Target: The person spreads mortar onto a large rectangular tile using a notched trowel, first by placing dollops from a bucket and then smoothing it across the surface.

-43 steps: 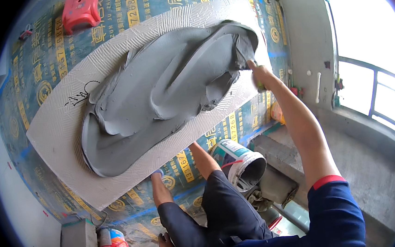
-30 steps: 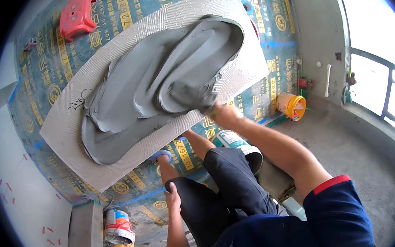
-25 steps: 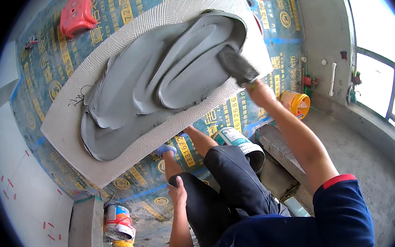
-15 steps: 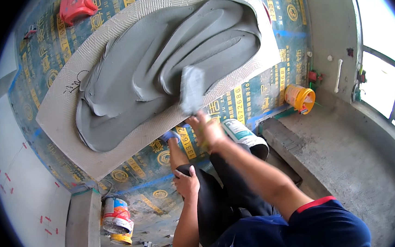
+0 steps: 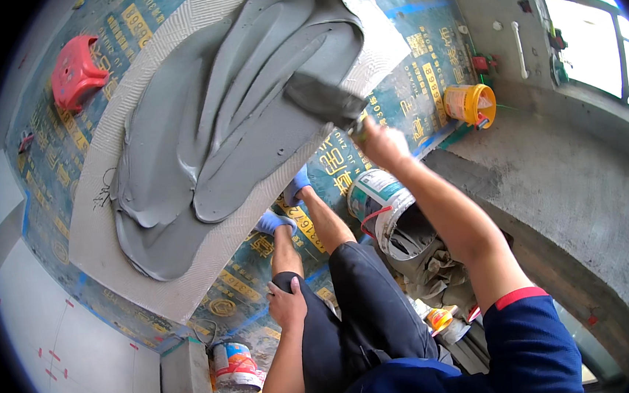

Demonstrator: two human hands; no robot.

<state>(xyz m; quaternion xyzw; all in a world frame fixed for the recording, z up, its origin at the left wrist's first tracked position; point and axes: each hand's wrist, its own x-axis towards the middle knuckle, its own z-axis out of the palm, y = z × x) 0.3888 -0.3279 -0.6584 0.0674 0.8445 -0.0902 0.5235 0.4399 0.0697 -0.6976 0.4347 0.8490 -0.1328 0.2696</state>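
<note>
The bare left hand point(image 5: 287, 303) lies spread on the left knee of the black shorts point(image 5: 321, 344), apart from the bare right hand point(image 5: 384, 145), which is wrapped around the handle of a grey, flat-bladed trowel point(image 5: 324, 101). Below the right forearm point(image 5: 451, 200), a white-and-green plastic bucket point(image 5: 371, 194) sits near the close edge of a pale ribbed panel point(image 5: 96, 239). There, an oval of grey mortar point(image 5: 175, 119) leaves a narrow margin, wider at the left corner. Farther off sit a yellow plastic bucket point(image 5: 462, 103) and a red plastic stool point(image 5: 77, 71).
</note>
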